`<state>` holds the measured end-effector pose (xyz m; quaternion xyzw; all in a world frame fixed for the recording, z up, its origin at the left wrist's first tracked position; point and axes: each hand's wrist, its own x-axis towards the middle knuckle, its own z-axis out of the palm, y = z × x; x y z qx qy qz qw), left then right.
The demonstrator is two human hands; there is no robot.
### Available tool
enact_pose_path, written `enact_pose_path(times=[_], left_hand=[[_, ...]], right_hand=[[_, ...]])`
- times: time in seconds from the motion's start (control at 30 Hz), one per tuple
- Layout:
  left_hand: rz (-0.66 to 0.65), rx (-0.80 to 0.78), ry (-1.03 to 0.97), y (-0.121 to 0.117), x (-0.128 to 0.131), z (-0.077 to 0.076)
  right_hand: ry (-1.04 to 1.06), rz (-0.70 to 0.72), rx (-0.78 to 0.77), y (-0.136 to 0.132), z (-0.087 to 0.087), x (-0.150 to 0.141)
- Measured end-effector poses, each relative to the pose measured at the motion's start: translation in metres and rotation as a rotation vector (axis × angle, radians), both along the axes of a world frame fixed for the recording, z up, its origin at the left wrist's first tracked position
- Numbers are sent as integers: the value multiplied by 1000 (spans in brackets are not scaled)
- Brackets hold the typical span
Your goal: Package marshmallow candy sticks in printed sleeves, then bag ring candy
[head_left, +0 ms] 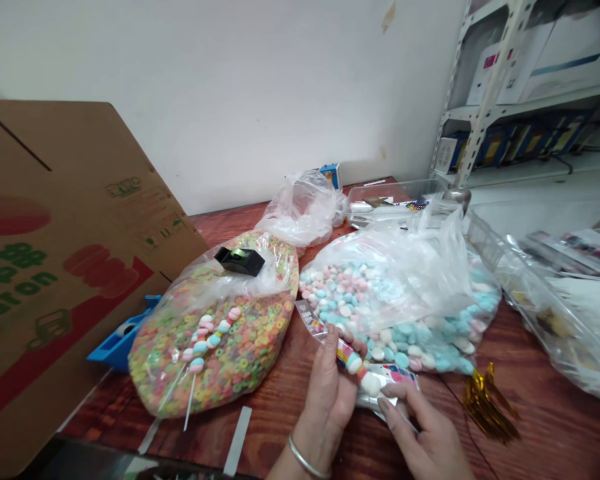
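Observation:
My left hand (327, 383), wearing a metal bangle, is closed around a candy skewer (354, 363) threaded with white, blue and coloured pieces. A clear printed bag (310, 321) sticks out past its fingers, seemingly around the skewer. My right hand (425, 430) pinches the lower end of the skewer, just below a white candy; the stick itself is mostly hidden by the fingers. Under both hands lie flat clear printed bags (403, 375). Two finished-looking candy skewers (203, 343) on white sticks rest on a large bag of coloured ring candy (245, 350) to the left.
A big bag of pastel candies (400, 320) lies behind my hands. Gold twist ties (487, 407) are at the right, near clear plastic bins (545, 320). A black tape dispenser (240, 260) sits on the ring candy bag. A blue dispenser (123, 340) and cardboard box (70, 253) stand left.

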<state>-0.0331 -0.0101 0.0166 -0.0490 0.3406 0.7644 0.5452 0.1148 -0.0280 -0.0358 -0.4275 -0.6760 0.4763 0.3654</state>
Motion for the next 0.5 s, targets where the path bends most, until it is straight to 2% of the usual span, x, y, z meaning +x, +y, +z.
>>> enact_pose_path(times=[0.1, 0.13, 0.2, 0.27, 0.3, 0.43, 0.5], left_hand=[[39, -54, -17, 1, 2, -1], [34, -53, -23, 2, 2, -1], [14, -19, -24, 1, 5, 0], [-11, 15, -10, 0, 10, 1], [-28, 19, -2, -1, 13, 1], [-119, -30, -5, -5, 20, -1], [-145, 18, -5, -7, 15, -1]], right_hand=[[52, 109, -49, -2, 0, 1], [104, 145, -135, -2, 0, 0], [249, 207, -400, -3, 1, -3], [395, 221, -654, -3, 2, -8], [449, 218, -732, -3, 2, -11], [560, 156, -817, -1, 6, -15], [600, 138, -853, 1, 8, -14]])
